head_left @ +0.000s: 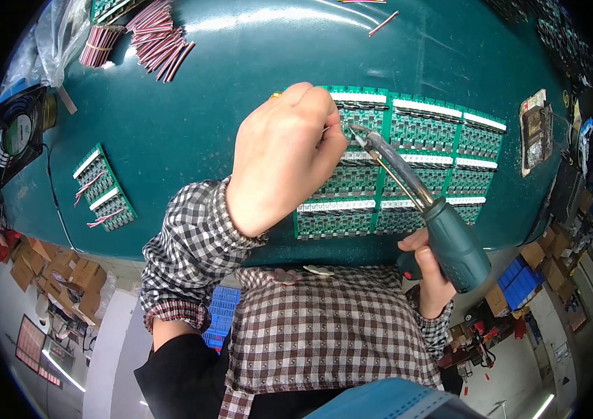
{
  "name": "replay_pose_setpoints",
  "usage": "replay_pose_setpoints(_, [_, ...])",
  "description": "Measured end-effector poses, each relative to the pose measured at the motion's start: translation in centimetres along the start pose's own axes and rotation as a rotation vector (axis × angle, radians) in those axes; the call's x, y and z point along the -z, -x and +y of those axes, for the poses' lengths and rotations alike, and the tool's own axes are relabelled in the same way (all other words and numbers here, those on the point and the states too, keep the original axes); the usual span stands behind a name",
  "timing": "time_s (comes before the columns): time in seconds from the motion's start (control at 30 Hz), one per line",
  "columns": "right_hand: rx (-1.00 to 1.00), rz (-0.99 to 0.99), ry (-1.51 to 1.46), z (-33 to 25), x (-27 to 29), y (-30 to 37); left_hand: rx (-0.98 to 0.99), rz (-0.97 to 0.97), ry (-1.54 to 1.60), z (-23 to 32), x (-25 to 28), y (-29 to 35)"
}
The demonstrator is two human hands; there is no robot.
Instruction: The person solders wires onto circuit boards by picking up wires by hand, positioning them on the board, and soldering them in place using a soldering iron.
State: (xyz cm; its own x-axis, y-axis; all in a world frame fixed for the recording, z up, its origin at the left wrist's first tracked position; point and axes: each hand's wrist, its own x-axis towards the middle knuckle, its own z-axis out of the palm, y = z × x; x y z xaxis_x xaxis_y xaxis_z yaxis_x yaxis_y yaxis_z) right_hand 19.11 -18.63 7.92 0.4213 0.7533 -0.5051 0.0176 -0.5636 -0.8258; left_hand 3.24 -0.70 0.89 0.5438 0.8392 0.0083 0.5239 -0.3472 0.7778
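Observation:
My left hand (286,150) is closed in a pinch over the left part of a panel of green circuit boards (418,133). A thin wire (326,129) shows at its fingertips, mostly hidden by the fingers. Gripped in my right hand (434,281) is a dark green soldering gun (456,244) with a long metal barrel and a thin tube alongside. Its tip meets the boards just right of my left fingertips. The boards lie flat in rows, with white strips and black parts along them.
On the green table (191,119), bundled red, white and black wires (153,38) lie at the far left. A smaller circuit board (105,188) with wires sits left. Also around are a black fan (20,133), a soldering-iron stand or tray (536,133) and one loose wire (383,24).

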Motion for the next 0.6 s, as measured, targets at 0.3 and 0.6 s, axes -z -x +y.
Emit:
replay_pose_setpoints(0.3, [0.022, 0.087, -0.038, -0.48, -0.93, -0.43, 0.005, -0.029, -0.032, 0.07, 0.25, 0.14])
replay_pose_setpoints(0.6, [0.013, 0.003, -0.006, -0.15, -0.43, -0.13, 0.011, -0.013, -0.034, 0.07, 0.01, 0.5])
